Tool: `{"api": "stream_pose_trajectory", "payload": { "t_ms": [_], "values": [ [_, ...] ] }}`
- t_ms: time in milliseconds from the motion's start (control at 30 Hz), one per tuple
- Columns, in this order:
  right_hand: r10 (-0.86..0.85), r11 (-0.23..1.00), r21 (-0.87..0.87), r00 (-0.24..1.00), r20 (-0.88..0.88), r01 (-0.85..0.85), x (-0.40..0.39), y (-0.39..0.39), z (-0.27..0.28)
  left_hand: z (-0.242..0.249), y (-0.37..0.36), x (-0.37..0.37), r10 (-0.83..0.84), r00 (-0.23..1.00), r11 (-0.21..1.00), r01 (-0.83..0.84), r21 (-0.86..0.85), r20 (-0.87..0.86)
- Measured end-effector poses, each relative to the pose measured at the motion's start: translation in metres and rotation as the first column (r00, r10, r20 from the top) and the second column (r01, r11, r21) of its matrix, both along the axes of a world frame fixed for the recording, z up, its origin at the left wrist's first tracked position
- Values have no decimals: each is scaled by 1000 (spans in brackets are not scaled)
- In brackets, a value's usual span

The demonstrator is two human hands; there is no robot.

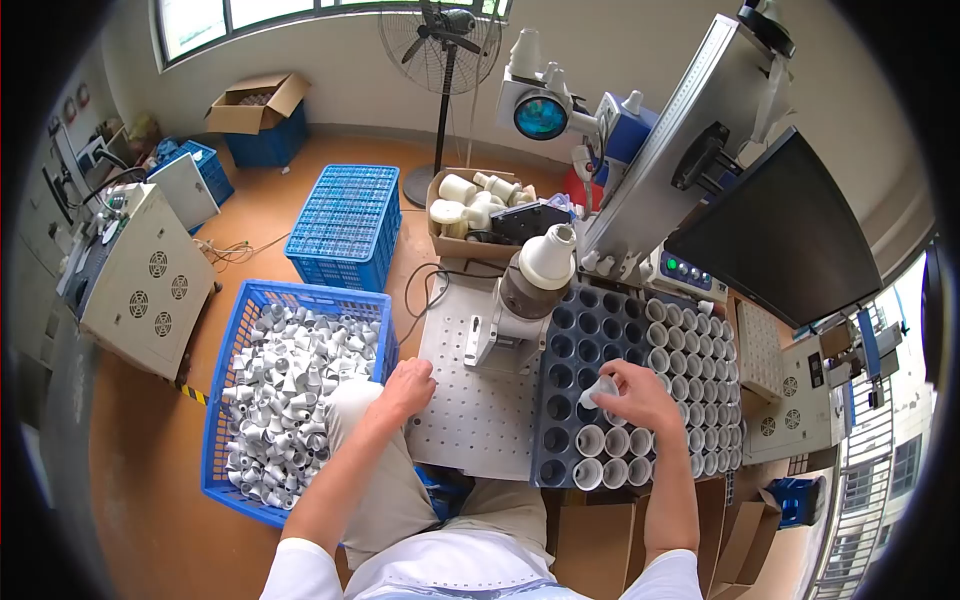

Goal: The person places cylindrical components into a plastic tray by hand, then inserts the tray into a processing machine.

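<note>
My right hand [640,397] pinches a white cup-shaped plastic part [597,391] over the black tray [553,412] with round pockets. Several similar white cups [614,440] sit in the tray's right and front pockets, with their open rims up. My left hand [408,388] is closed at the left edge of the perforated metal plate [480,415]; whatever its curled fingers hold, if anything, is hidden. Between and beyond my hands, a white cone-shaped part [548,258] sits on a dark round fixture [528,287] mounted on the plate.
A blue basket [386,330] full of loose white-grey parts [290,400] stands left of my leg. Behind the plate are a cardboard box [450,246] of white pieces and a marking machine's lens [541,117]. A monitor [790,230] overhangs at right; a black cable [412,310] loops beside the plate.
</note>
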State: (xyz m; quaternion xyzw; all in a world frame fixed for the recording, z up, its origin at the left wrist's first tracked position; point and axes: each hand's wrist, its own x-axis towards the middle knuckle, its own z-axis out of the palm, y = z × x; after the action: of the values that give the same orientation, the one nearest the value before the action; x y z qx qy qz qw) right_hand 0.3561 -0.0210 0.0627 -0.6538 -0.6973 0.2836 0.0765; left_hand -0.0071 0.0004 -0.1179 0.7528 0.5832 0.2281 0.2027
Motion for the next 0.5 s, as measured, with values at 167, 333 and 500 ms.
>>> {"api": "stream_pose_trajectory", "payload": {
  "t_ms": [167,333,500],
  "values": [
    [-250,894,192,808,-534,404,19,59,-51,10,-1,5,-16,1000,1000,16,-7,-16],
    [-233,737,406,767,-598,540,34,83,-129,6,-1,4,-13,1000,1000,13,3,-7],
    [-185,734,437,773,-608,520,32,76,-125,7,-1,7,-13,999,1000,13,8,-29]
  ]
}}
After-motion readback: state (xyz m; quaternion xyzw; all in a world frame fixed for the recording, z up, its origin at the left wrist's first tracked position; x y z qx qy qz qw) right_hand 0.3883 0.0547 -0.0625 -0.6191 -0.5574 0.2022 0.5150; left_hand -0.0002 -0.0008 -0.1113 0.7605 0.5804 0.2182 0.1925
